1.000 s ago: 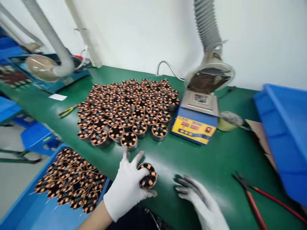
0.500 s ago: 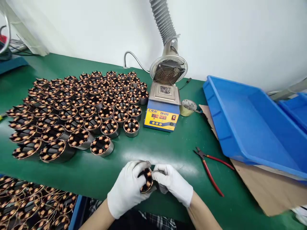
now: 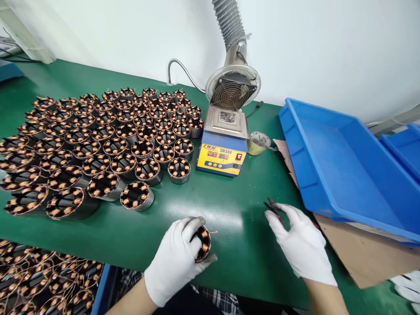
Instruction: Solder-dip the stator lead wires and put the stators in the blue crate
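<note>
My left hand [image 3: 179, 258], in a white glove, is closed around a copper-wound motor stator [image 3: 204, 244] near the table's front edge. A short copper wire end sticks out from the stator's right side. My right hand [image 3: 300, 243], gloved too, is over the red-handled cutting pliers [image 3: 271, 204], with thumb and index finger apart. The pliers' dark jaws show beyond the fingertips, while most of the handles are hidden beneath the hand. Whether the glove touches the handles is hard to see.
Rows of finished-looking stators [image 3: 136, 195] stand on the green table at left. Behind are a yellow-and-blue solder pot [image 3: 221, 157], an extraction fan [image 3: 232, 89] and a small tub [image 3: 259, 142]. A blue bin [image 3: 354, 166] sits on cardboard [image 3: 370, 258] at right. Wired stators [image 3: 42, 280] fill a lower-left crate.
My right hand has left the stator and moved right to above the pliers, its fingers spreading. My left hand keeps the stator in nearly the same place. The view has shifted slightly.
</note>
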Tool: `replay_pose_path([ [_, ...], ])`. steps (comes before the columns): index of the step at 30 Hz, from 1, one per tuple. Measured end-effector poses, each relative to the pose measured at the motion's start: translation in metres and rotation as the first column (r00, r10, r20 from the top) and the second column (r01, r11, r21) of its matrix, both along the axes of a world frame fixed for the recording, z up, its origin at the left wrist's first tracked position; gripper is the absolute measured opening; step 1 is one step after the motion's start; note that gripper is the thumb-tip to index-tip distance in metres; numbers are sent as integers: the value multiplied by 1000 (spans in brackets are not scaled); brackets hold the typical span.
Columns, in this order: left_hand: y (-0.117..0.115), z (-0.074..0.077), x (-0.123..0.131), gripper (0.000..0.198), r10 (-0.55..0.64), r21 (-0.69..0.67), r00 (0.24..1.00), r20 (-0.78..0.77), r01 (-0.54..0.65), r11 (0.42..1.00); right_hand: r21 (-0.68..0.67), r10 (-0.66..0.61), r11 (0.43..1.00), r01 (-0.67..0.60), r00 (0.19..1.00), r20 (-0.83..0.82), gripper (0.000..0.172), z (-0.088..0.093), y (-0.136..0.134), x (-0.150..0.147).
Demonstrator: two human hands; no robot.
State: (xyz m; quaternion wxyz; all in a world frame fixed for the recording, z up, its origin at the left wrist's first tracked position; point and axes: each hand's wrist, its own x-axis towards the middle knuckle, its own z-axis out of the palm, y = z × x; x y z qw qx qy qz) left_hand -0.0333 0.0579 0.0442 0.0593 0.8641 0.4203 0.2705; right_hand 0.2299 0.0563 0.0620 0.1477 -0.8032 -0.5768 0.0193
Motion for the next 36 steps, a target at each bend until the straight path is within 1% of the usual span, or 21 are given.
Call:
replay_pose_path([
  [2,2,3,-6,42,-54,-24,995,-83,52,998,-58,-4,998,19,966,257,63,-18,-2,13],
  [4,5,3,-10,42,-139,-31,984,-113,136,990,-112,-7,992,55,922,388,65,-31,-6,23],
  [5,7,2,-12,39,-178,-20,980,-89,177,984,-135,-15,988,78,909,416,63,-34,-8,26],
  [7,9,0,-11,27,-222,-15,974,37,222,975,-173,-60,975,142,912,406,55,-39,-12,27],
  [8,9,0,-10,21,-208,-62,969,133,218,974,-176,-95,969,171,923,372,51,-39,-14,25],
  [9,8,0,-8,15,-164,-162,956,242,206,965,-160,-124,970,183,939,320,45,-39,-16,23],
  [10,7,2,-6,12,-88,-312,930,357,207,927,-119,-136,978,170,959,250,39,-38,-19,19],
  [11,6,6,-4,11,14,-481,887,462,237,844,-59,-121,990,132,979,163,31,-36,-21,14],
  [12,5,10,-2,12,128,-625,828,546,301,720,-3,-59,998,60,996,66,24,-33,-23,8],
  [13,3,14,-1,16,231,-712,756,613,400,577,45,49,998,-48,998,-32,19,-28,-25,1],
  [14,1,19,0,23,330,-740,675,660,508,441,73,184,982,-175,975,-129,15,-22,-27,-7],
  [15,-1,24,0,30,428,-727,592,683,608,319,82,334,943,-324,919,-212,13,-15,-29,-15],
  [16,-3,29,0,36,521,-688,515,681,694,213,100,469,882,-460,847,-248,15,-8,-30,-23],
  [17,-5,33,-1,39,604,-633,449,659,765,123,110,566,822,-558,784,-256,18,0,-30,-31],
  [18,-7,36,-1,41,674,-573,398,623,818,47,120,640,766,-632,727,-250,23,8,-31,-38],
  [19,-9,39,-2,41,724,-520,365,585,854,-10,128,689,721,-681,685,-235,28,14,-31,-43],
  [20,-10,41,-2,41,752,-478,348,559,877,-50,128,720,690,-713,656,-227,32,20,-30,-48],
  [22,-12,42,-2,39,767,-433,335,547,897,-84,114,752,652,-750,619,-228,36,29,-30,-52],
  [26,-13,40,-2,34,794,-449,307,524,892,-49,43,762,630,-776,606,-226,32,39,-27,-54],
  [30,-12,39,-2,36,784,-456,310,538,889,-39,-1,759,629,-777,615,-213,22,45,-27,-55],
  [36,-8,44,-5,33,760,-453,329,560,890,-51,-46,737,639,-767,629,-249,22,49,-30,-55],
])
